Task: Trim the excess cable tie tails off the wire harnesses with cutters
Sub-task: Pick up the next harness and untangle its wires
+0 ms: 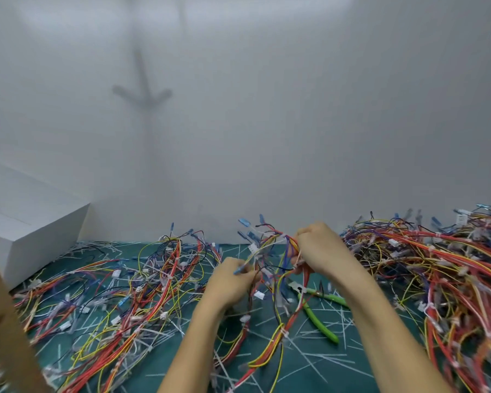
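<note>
- Here, left hand [233, 279] and right hand [321, 245] both grip one raised harness [275, 242], apparently untangling it.
- Cutters [318, 320] lie six o'clock of right hand, nearer it, handles toward five.

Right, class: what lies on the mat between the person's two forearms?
In the head view: green-handled cutters on the green mat, among white cut tie tails and wires dangling from the harness the left hand and right hand hold.

Both bare forearms [199, 336] reach forward. The left hand [233, 276], lower, and the right hand [319, 245], higher and farther forward, each curl their fingers round one multicoloured wire harness [275, 251].
</note>
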### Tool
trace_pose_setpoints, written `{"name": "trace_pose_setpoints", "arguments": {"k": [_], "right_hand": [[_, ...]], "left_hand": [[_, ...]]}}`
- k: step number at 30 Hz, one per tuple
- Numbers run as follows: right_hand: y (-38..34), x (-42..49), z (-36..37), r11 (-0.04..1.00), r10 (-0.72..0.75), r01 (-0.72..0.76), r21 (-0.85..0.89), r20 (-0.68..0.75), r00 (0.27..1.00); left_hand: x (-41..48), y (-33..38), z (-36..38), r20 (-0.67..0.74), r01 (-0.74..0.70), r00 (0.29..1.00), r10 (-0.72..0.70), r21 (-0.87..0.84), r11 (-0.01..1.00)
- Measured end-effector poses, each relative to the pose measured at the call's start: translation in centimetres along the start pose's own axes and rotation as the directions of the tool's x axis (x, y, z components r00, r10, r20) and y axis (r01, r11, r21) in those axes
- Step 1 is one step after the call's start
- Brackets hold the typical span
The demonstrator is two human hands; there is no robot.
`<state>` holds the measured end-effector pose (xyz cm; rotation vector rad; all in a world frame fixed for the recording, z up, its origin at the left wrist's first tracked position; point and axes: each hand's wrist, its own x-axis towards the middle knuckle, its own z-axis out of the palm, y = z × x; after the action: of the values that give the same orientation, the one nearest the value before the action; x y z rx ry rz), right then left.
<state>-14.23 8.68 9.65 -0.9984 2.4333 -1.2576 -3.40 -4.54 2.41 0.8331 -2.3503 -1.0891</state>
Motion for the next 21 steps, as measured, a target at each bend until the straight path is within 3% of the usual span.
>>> {"name": "trace_pose_setpoints", "arguments": {"k": [2, 6, 10, 15, 21], "right_hand": [[0.3, -0.2, -0.1, 0.986, 0.031, -0.034, -0.161, -0.025, 0.999], [0.5, -0.8, 0.0, 0.953, -0.001, -0.04, -0.301, -0.136, 0.991], [0.1, -1.6, -0.2, 0.908, -0.071, 0.046, -0.416, -0.046, 0.996], [-0.2, -1.9, -0.5, 0.928, -0.068, 0.066, -0.366, 0.006, 0.998], [-0.3, -1.8, -1.8, 0.964, -0.048, -0.003, -0.267, -0.185, 0.982]], "left_hand": [[0.3, 0.3, -0.6, -0.112, 0.016, 0.993, -0.023, -0.06, 0.998], [0.3, 0.9, -2.5, -0.24, -0.065, 0.971, -0.001, -0.266, 0.962], [0.3, 1.8, -3.1, -0.267, -0.105, 0.964, -0.004, -0.392, 0.914], [0.4, 1.8, -2.5, -0.31, -0.084, 0.95, -0.039, -0.374, 0.924], [0.4, 0.8, -3.3, -0.331, -0.003, 0.914, -0.236, -0.586, 0.81]]}}
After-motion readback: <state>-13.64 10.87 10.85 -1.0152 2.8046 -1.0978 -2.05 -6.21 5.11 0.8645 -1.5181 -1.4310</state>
